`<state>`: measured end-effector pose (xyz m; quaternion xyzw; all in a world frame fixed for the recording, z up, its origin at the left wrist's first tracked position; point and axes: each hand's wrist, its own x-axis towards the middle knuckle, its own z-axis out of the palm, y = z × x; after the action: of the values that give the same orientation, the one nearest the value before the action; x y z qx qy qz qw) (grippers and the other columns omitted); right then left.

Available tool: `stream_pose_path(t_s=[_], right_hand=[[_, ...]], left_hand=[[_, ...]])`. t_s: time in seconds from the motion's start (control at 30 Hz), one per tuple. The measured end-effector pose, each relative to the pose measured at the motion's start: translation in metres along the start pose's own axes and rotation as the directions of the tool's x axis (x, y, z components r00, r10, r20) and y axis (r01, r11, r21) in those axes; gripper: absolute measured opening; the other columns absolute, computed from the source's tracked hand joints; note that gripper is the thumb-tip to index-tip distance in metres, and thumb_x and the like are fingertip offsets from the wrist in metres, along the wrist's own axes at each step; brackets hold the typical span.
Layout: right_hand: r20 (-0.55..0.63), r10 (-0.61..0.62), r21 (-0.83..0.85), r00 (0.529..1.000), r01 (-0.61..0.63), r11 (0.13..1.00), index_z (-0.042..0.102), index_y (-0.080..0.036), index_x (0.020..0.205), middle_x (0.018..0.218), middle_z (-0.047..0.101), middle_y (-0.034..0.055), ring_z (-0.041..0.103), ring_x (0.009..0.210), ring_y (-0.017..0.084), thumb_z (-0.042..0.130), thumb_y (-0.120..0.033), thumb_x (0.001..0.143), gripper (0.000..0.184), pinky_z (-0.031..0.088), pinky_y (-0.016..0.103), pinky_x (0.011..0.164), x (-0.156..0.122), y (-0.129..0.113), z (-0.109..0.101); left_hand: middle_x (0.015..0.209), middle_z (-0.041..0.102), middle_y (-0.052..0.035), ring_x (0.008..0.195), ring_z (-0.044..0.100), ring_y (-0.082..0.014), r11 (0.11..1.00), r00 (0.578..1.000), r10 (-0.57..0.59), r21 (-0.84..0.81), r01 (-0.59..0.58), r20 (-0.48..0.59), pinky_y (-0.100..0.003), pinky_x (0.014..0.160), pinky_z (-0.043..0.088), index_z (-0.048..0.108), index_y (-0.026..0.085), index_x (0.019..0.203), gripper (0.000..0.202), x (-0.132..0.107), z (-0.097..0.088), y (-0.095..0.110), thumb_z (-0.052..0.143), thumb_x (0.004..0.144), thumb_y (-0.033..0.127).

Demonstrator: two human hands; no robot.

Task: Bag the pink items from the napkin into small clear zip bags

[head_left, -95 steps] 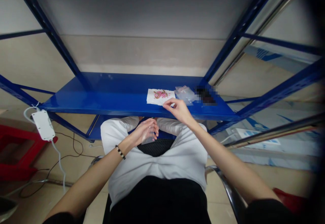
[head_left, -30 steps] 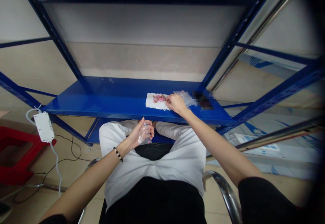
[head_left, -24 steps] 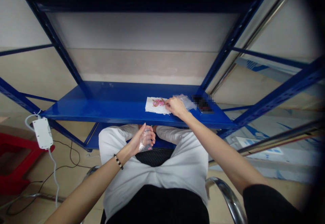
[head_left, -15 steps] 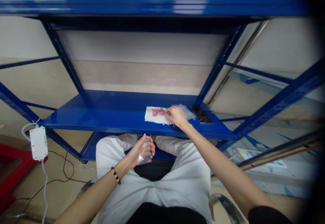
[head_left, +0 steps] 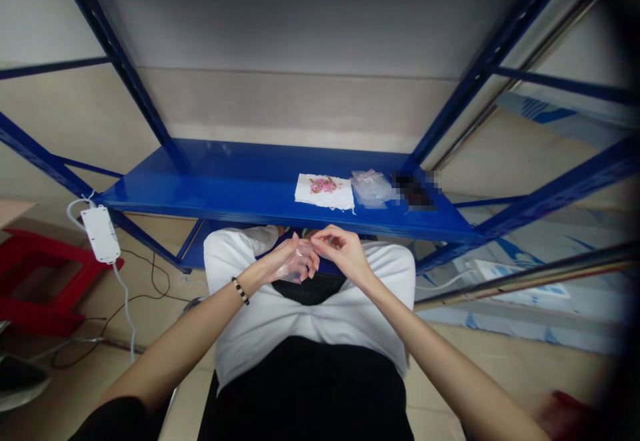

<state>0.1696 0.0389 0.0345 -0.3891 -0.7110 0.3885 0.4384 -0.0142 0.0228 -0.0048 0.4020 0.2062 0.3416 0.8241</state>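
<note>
My left hand (head_left: pixel 285 261) is closed around a small clear plastic bag (head_left: pixel 300 261) above my lap; a few pink bits show near the bag's bottom. Close to the bag's mouth, my right hand (head_left: pixel 343 251) has its thumb and fingertips pinched together. Whatever lies in that pinch is too small to make out. On the blue shelf (head_left: pixel 225 181) in front of me is a white cloth-like sheet (head_left: pixel 303 191) bearing a heap of small pink and brownish beads (head_left: pixel 323 185). Beside it, to the right, lie flat clear plastic bags (head_left: pixel 371 189).
A dark, pixelated phone-like object (head_left: pixel 415 191) lies at the shelf's right end. A white power strip (head_left: pixel 101 233) hangs by the left shelf post. At the left stands a red stool (head_left: pixel 45 294), with cables on the floor. Wrapped panels (head_left: pixel 530 267) are at the right.
My right hand has left the sheet of beads and come down to the bag in my left hand. My view has tilted downward, and the shelf sits higher in it.
</note>
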Motion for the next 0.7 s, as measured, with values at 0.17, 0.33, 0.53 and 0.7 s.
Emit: stream_pose_path(t_s=[0.17,0.33,0.53,0.7], right_hand=[[0.070,-0.047,-0.028,0.996,0.049,0.998,0.074,-0.020,0.087,0.086,0.067,0.0046,0.057,0.072,0.016,0.068,-0.039,0.084,0.020,0.039,0.028,0.059,0.001,0.001,-0.003],[0.130,-0.096,-0.004,0.987,0.098,0.995,0.073,-0.019,0.084,0.088,0.067,0.0053,0.058,0.077,0.017,0.069,-0.037,0.084,0.018,0.041,0.029,0.064,0.001,0.000,-0.001],[0.186,-0.133,-0.009,0.973,0.138,0.990,0.072,-0.019,0.083,0.090,0.065,0.0057,0.058,0.082,0.017,0.065,-0.034,0.088,0.018,0.043,0.029,0.068,-0.004,0.001,0.000],[0.205,-0.139,0.001,0.969,0.141,0.990,0.069,-0.018,0.072,0.090,0.062,0.0060,0.058,0.084,0.017,0.057,-0.035,0.093,0.030,0.044,0.030,0.072,-0.004,0.004,0.000]], left_hand=[[0.081,0.068,-0.0157,0.065,0.067,-0.0210,0.996,0.997,-0.070,0.051,0.069,0.035,-0.026,0.051,0.050,0.061,0.009,0.099,0.079,0.001,-0.003,-0.008,0.046,0.073,0.082],[0.080,0.067,-0.0180,0.062,0.067,-0.0204,0.990,0.995,-0.098,0.105,0.094,0.034,-0.026,0.050,0.052,0.063,0.006,0.088,0.087,0.003,-0.001,-0.008,0.038,0.071,0.087],[0.078,0.068,-0.0169,0.061,0.067,-0.0220,0.996,0.996,-0.060,0.069,0.055,0.067,-0.026,0.048,0.051,0.061,0.007,0.094,0.080,0.001,0.003,-0.006,0.042,0.074,0.083],[0.078,0.068,-0.0171,0.061,0.067,-0.0216,0.998,0.996,-0.054,0.020,0.053,0.076,-0.025,0.048,0.049,0.060,0.007,0.093,0.079,0.001,0.007,-0.005,0.040,0.075,0.082]])
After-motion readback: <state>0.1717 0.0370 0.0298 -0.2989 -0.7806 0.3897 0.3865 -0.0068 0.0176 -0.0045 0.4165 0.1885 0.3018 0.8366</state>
